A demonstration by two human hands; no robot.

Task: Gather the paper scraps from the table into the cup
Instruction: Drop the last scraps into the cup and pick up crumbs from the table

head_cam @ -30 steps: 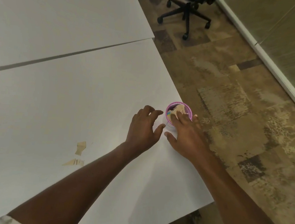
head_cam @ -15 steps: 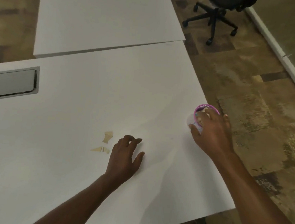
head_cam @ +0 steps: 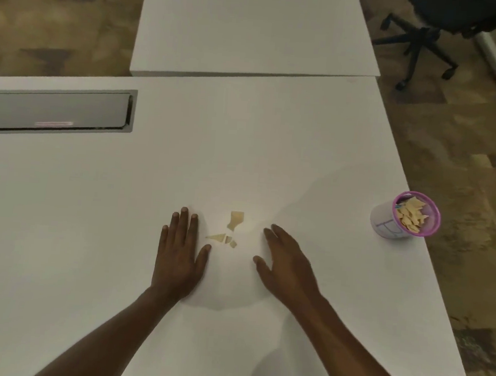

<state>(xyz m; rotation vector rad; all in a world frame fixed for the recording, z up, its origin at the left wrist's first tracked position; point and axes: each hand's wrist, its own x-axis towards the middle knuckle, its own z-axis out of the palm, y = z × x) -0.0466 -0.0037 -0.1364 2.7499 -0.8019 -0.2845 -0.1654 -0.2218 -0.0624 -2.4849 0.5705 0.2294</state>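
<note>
**A:** The right hand [head_cam: 285, 262] is off the cup [head_cam: 386, 222]! Half a second ago it gripped the rim; now it's spread open, holding nothing, just right of the paper scraps [head_cam: 235, 219].

**B:** And the left hand [head_cam: 181, 250] has crossed over. It lies flat and open on their left. What's the count?

**A:** One cup, standing upright at the table's [head_cam: 91, 205] right edge with paper inside. Between the two hands I make out four loose pieces.

Office: white desks [head_cam: 273, 148] pushed together, grey cable hatch [head_cam: 57, 112], wheeled swivel chair [head_cam: 425, 32], patterned carpet [head_cam: 466, 151].
</note>
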